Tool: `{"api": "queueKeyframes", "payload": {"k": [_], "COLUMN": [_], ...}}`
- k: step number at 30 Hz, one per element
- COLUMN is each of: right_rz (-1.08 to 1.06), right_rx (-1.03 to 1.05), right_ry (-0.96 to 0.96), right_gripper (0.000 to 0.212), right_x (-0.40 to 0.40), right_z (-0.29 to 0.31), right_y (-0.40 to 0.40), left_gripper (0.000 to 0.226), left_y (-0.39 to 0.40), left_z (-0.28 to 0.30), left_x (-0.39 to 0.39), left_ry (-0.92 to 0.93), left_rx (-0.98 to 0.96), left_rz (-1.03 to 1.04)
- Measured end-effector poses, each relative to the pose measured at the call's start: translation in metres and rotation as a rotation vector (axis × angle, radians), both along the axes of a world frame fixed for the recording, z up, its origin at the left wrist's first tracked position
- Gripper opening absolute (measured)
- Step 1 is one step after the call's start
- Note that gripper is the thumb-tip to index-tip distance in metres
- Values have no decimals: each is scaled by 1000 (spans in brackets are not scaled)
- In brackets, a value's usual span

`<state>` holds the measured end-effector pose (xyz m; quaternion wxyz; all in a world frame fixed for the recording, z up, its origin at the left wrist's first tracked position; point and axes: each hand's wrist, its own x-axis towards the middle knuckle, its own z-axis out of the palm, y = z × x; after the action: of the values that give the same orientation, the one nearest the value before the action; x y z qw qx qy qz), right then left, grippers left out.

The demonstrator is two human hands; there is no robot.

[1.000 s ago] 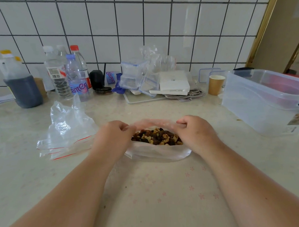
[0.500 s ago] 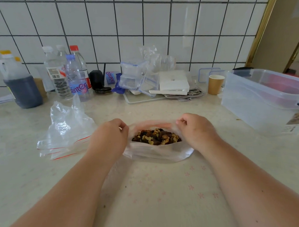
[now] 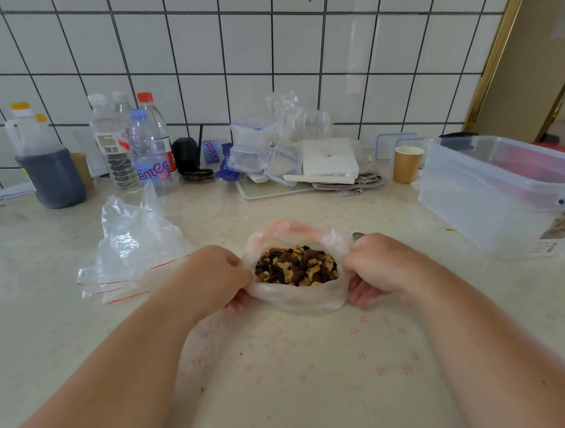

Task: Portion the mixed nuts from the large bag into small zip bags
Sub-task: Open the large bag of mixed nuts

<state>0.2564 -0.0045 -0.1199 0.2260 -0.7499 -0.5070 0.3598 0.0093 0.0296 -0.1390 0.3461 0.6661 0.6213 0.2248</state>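
Note:
The large clear bag (image 3: 294, 297) sits on the counter in front of me, its mouth spread wide and rolled down, with mixed nuts (image 3: 296, 266) showing inside. My left hand (image 3: 212, 275) grips the bag's left rim, fingers curled round the plastic. My right hand (image 3: 379, 268) grips the right rim the same way. A small heap of clear zip bags with red seal lines (image 3: 127, 253) lies to the left of my left hand. A bit of grey metal (image 3: 358, 235) pokes out behind my right hand; what it is I cannot tell.
A big clear plastic tub (image 3: 500, 198) stands at the right. Along the tiled wall are a dark-liquid jug (image 3: 46, 166), several water bottles (image 3: 142, 148), clear lidded boxes (image 3: 255, 147), a white box (image 3: 330, 160) and a paper cup (image 3: 407, 163).
Both hands moved apart and slid down the bag's sides, pulling its mouth wider and rolling the rim lower. More of the nuts shows now.

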Motion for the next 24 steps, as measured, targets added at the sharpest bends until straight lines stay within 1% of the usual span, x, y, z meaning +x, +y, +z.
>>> {"api": "queueKeyframes", "payload": {"k": [3,5,8,11,12,13,15,16,17,19,21,24], "right_rz": [-67,-92,-112,-120,-99,-74,-54,-63,-78,-93,-64,23], "right_rx": [109,174,246,284,284,283,283,294,320,399,465,506], "right_ry": [95,71,-79,-190,-240,-303,-406,-427,-430,-418,-383,-298], "right_gripper": [11,14,25,50,53,54,58,60,61,58,51,41], "right_x": [-4,-7,-9,-11,-12,-12,-12,-13,-14,-19,-28,-42], "right_z": [-8,-12,-13,-14,-14,-14,-12,-10,-8,-4,-2,1], "right_y": [4,8,11,9,7,5,2,1,-1,-4,-7,-8], "left_gripper": [18,24,21,12,12,16,32,38,39,32,25,24], "left_y": [4,7,12,15,16,16,16,15,14,11,7,6], "left_z": [-5,-9,-13,-17,-18,-19,-20,-19,-18,-16,-12,2], "left_x": [3,7,13,15,15,15,14,13,12,11,11,5], "left_ry": [-17,-29,-19,74,94,98,88,82,79,74,48,-34], "left_rx": [76,125,190,251,266,272,275,279,289,317,336,291], "left_rz": [37,51,39,25,38,57,114,145,173,216,250,262]}}
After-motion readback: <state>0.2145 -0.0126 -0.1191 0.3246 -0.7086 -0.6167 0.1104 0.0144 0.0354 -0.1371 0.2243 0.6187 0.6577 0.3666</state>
